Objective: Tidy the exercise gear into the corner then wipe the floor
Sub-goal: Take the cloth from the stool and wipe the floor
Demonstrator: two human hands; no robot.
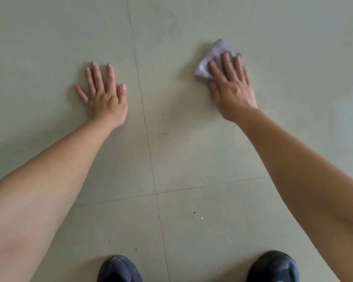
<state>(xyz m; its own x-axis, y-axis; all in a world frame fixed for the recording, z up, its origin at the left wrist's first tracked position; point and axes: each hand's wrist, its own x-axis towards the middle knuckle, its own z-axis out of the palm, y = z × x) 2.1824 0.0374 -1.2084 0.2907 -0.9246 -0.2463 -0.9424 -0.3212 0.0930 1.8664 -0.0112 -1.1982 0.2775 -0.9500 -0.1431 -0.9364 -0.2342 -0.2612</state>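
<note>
A crumpled pale grey cloth (214, 55) lies on the greenish tiled floor (192, 151) at the upper right. My right hand (231, 86) presses flat on it, fingers spread over its near side, so part of the cloth is hidden under the palm. My left hand (104, 92) rests flat on the bare floor to the left of a tile seam, fingers apart and holding nothing. No exercise gear is in view.
Two dark shoes, one (118, 269) at the bottom centre and one (273, 267) at the bottom right, stand on the floor. Small dark specks and crumbs (198, 215) dot the tiles near the seam crossing (156, 193).
</note>
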